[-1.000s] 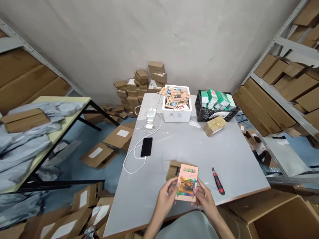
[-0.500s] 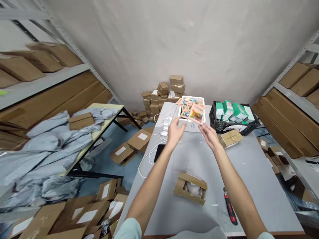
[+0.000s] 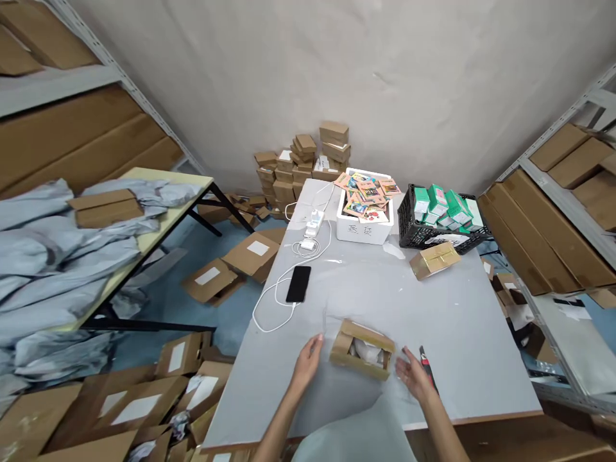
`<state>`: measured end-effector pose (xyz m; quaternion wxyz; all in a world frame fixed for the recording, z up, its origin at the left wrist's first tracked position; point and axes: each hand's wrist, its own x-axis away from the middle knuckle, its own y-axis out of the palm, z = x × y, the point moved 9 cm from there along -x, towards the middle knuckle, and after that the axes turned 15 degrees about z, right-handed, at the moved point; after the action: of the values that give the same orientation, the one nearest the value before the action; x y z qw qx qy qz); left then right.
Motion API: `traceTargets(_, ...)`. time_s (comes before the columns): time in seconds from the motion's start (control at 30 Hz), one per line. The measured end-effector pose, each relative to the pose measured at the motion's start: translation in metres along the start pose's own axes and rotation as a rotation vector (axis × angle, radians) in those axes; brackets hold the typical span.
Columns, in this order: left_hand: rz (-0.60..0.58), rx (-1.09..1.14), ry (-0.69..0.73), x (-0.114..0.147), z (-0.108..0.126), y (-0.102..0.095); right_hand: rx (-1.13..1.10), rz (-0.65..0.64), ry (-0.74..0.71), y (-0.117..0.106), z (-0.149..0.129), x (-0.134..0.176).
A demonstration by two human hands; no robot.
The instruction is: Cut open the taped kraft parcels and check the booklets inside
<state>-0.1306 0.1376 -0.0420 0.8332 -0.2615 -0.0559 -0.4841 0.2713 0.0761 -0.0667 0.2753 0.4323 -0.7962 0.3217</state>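
A small cardboard box [image 3: 342, 354], its top open with whitish wrapped contents showing, lies on the grey table [image 3: 366, 289] near its front. My left hand [image 3: 307, 364] is just left of the box, fingers stretched out and nothing in it. On the other side, my right hand [image 3: 414, 375] is open and apart from the box, with a red and black utility knife [image 3: 425, 366] partly behind it. Farther back, a white foam box [image 3: 363, 232] holds a heap of colourful printed packets [image 3: 369, 191].
A black crate [image 3: 407, 224] of green-and-white boxes stands at the back right, with a taped carton [image 3: 436, 260] before it. On the left lie a phone [image 3: 298, 284], a white cable and a power strip [image 3: 315, 223]. Cartons [image 3: 173, 359] crowd the floor; grey bags cover a side table [image 3: 158, 237].
Both hands have come back from the foam box to either side of the open cardboard box. The packet by my right hand is no longer there; packets lie in the foam box.
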Motion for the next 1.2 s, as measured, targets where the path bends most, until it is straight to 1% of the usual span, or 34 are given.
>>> traceTargets(0.03,-0.049,0.028,-0.03,0.011,-0.01,0.007,-0.003,0.0,0.037,-0.002,0.018,0.007)
traceTargets(0.07,-0.104,0.053,-0.065,0.021,-0.016,0.015,-0.004,-0.007,0.055,-0.001,0.03,0.013)
traceTargets(0.1,-0.163,0.073,-0.104,0.029,-0.018,0.023,-0.008,-0.027,0.051,0.004,0.036,0.019)
traceTargets(0.13,-0.219,0.087,-0.144,0.035,-0.019,0.03,-0.017,-0.054,0.032,0.011,0.036,0.024)
traceTargets(0.2,-0.307,0.09,-0.214,0.043,-0.016,0.042,-0.034,-0.116,-0.017,0.028,0.027,0.034)
traceTargets(0.27,-0.356,0.093,-0.242,0.046,-0.01,0.046,-0.062,-0.159,-0.037,0.04,0.016,0.042)
traceTargets(0.33,-0.362,0.111,-0.225,0.045,-0.001,0.042,-0.084,-0.174,-0.042,0.044,0.007,0.051)
traceTargets(0.4,-0.33,0.148,-0.18,0.043,0.008,0.033,-0.097,-0.191,-0.067,0.044,-0.002,0.059)
traceTargets(0.5,-0.24,0.229,-0.113,0.043,0.022,0.01,-0.109,-0.227,-0.155,0.047,-0.022,0.072)
traceTargets(0.57,-0.166,0.304,-0.084,0.046,0.032,-0.01,-0.11,-0.25,-0.231,0.053,-0.042,0.083)
traceTargets(0.63,-0.076,0.389,-0.045,0.054,0.043,-0.039,-0.087,-0.276,-0.315,0.065,-0.065,0.098)
traceTargets(0.67,-0.016,0.429,-0.016,0.059,0.049,-0.057,-0.069,-0.296,-0.363,0.074,-0.077,0.108)
traceTargets(0.77,0.181,0.506,0.126,0.084,0.071,-0.124,-0.012,-0.41,-0.5,0.108,-0.108,0.15)
traceTargets(0.87,0.337,0.532,0.198,0.117,0.083,-0.191,0.013,-0.5,-0.561,0.148,-0.12,0.196)
traceTargets(0.93,0.458,0.539,0.255,0.138,0.087,-0.235,0.031,-0.574,-0.583,0.177,-0.119,0.228)
traceTargets(1.0,0.598,0.548,0.308,0.159,0.087,-0.278,0.052,-0.655,-0.585,0.207,-0.11,0.262)
traceTargets(1.03,0.656,0.561,0.318,0.169,0.084,-0.299,0.063,-0.691,-0.579,0.221,-0.105,0.28)
traceTargets(1.1,0.734,0.611,0.301,0.187,0.074,-0.34,0.083,-0.771,-0.565,0.248,-0.093,0.32)
traceTargets(1.13,0.773,0.64,0.285,0.198,0.067,-0.362,0.102,-0.842,-0.557,0.262,-0.087,0.345)
traceTargets(1.17,0.834,0.656,0.273,0.211,0.059,-0.385,0.138,-0.953,-0.537,0.276,-0.078,0.373)
traceTargets(1.2,0.949,0.66,0.272,0.229,0.05,-0.411,0.222,-1.131,-0.493,0.288,-0.064,0.406)
